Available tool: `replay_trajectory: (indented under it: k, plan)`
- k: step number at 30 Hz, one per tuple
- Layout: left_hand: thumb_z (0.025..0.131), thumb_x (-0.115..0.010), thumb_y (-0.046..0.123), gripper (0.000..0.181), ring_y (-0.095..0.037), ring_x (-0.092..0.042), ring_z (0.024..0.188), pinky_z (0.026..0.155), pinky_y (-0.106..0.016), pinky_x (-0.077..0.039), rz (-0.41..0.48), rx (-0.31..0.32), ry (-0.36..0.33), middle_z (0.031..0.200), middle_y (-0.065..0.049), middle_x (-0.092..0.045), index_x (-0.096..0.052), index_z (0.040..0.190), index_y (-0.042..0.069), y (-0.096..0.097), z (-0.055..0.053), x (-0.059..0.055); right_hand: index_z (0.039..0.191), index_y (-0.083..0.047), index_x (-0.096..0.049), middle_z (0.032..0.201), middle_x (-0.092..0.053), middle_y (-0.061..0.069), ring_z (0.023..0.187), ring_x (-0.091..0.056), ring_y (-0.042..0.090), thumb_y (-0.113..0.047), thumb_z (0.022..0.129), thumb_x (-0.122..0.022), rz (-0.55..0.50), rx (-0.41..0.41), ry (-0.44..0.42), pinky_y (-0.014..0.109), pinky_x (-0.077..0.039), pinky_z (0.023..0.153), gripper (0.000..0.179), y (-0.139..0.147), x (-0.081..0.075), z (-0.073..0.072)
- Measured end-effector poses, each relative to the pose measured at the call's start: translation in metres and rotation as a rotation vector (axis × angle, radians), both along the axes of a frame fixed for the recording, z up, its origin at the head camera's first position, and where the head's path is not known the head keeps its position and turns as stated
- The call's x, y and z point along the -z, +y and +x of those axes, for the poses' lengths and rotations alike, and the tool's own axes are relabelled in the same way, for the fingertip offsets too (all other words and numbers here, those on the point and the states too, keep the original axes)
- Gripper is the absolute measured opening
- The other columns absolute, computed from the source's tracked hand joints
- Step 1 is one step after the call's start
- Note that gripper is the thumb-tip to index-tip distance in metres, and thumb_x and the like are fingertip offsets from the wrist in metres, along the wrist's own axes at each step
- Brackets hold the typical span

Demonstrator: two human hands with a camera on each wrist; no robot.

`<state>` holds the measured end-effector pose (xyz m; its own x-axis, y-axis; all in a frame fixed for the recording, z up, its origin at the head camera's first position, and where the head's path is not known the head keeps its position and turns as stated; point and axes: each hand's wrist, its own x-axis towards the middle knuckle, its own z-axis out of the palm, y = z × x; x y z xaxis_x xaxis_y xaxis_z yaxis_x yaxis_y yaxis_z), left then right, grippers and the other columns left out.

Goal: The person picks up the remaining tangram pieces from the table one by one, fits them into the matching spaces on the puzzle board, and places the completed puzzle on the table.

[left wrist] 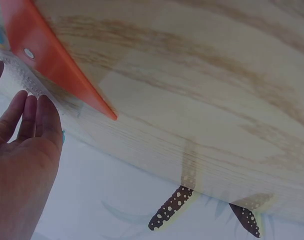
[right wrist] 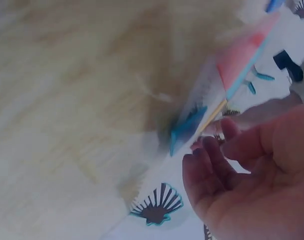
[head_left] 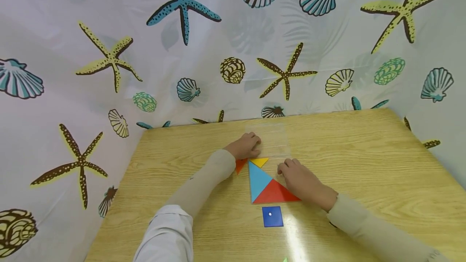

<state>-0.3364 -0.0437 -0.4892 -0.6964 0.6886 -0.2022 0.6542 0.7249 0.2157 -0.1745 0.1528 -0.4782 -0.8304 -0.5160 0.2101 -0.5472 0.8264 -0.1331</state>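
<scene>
My left hand [head_left: 244, 146], its fingers bent, is over the left edge of a clear plastic sheet or tray [head_left: 271, 138], beside an orange flat piece [head_left: 240, 165]. In the left wrist view its fingertips are near a clear textured edge [left wrist: 23, 80]; contact is uncertain. My right hand [head_left: 300, 179] is loosely curled beside the red triangle [head_left: 274, 193], covering its right corner. Nothing shows between its fingers in the right wrist view. A light blue triangle [head_left: 257, 183] adjoins the red one, and a yellow triangle [head_left: 260, 162] lies above.
Nearer me lies a dark blue square [head_left: 272, 216] with a white dot. A green tip [head_left: 285, 260] shows at the bottom edge. Behind the wooden table [head_left: 346, 144] hangs a white cloth [head_left: 218, 23] printed with shells and starfish.
</scene>
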Motion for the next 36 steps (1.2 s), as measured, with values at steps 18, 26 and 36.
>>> replay_trajectory:
  k: [18, 26, 36]
  plan:
    - [0.095, -0.051, 0.035, 0.045, -0.019, -0.041, 0.109, 0.094, -0.026, -0.035, 0.005, 0.007, -0.012, 0.126, -0.005, -0.044, -0.047, 0.131, 0.010, -0.003, -0.004, 0.004, 0.113, -0.002, -0.056, 0.093, -0.049, 0.008, 0.080, -0.047, 0.017, -0.008, 0.089, -0.061, -0.159, 0.050, -0.463, 0.032, -0.044, 0.070, 0.024, 0.015, -0.009, -0.018]
    - [0.094, -0.052, 0.034, 0.043, -0.020, -0.041, 0.109, 0.095, -0.027, -0.034, 0.026, 0.008, -0.006, 0.125, -0.005, -0.045, -0.049, 0.129, 0.010, -0.002, -0.005, 0.005, 0.114, -0.004, -0.057, 0.091, -0.046, 0.005, 0.081, -0.039, 0.018, -0.011, 0.086, -0.066, -0.151, -0.040, -0.392, 0.031, -0.038, 0.069, 0.030, 0.014, -0.008, -0.020]
    - [0.094, -0.052, 0.035, 0.042, -0.019, -0.042, 0.106, 0.094, -0.027, -0.034, 0.033, 0.024, 0.000, 0.122, -0.004, -0.046, -0.050, 0.128, 0.011, -0.005, -0.008, 0.007, 0.109, -0.007, -0.058, 0.087, -0.043, 0.004, 0.078, -0.038, 0.015, -0.013, 0.084, -0.068, -0.160, -0.053, -0.449, 0.027, -0.037, 0.066, 0.028, 0.016, -0.007, -0.024]
